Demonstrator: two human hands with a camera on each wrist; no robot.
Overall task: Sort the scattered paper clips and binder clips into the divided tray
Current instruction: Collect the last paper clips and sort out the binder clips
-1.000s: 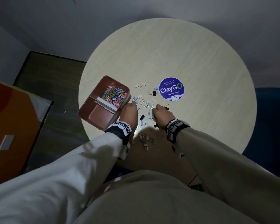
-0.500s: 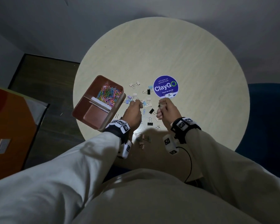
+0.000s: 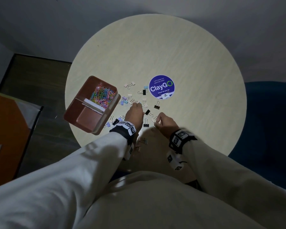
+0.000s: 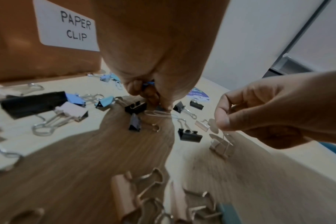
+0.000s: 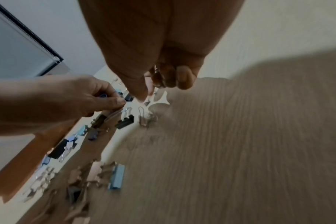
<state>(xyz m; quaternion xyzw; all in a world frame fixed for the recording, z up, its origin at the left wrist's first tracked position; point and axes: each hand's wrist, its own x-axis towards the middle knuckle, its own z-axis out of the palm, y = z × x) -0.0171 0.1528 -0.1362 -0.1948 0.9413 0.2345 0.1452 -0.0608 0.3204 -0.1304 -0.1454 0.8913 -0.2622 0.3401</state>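
Note:
A brown divided tray (image 3: 113,107) stands at the table's left edge. Its far compartment holds colourful paper clips (image 3: 102,96); the near one (image 3: 86,119) looks empty. Black, blue and pale binder clips (image 3: 148,112) lie scattered between the tray and my hands. My left hand (image 3: 137,103) reaches down among them, with blue paper clips (image 4: 149,83) in its curled fingers and its fingertips (image 4: 166,106) at a silver paper clip (image 4: 157,112) on the table. To its right, my right hand (image 3: 156,123) hovers low, a metal paper clip (image 5: 155,70) tucked in its curled fingers.
A purple ClayGo sticker (image 3: 161,87) lies beyond the clips. Rose-gold binder clips (image 3: 142,141) are heaped near the table's front edge. The tray wall bears a PAPER CLIP label (image 4: 75,30), and its left corner overhangs the round table (image 3: 205,63). A blue chair (image 3: 269,129) stands to the right.
Both hands rose from the table as closed fists half a second ago. Now the left has reached forward down to the clips, and the right has dropped toward the table.

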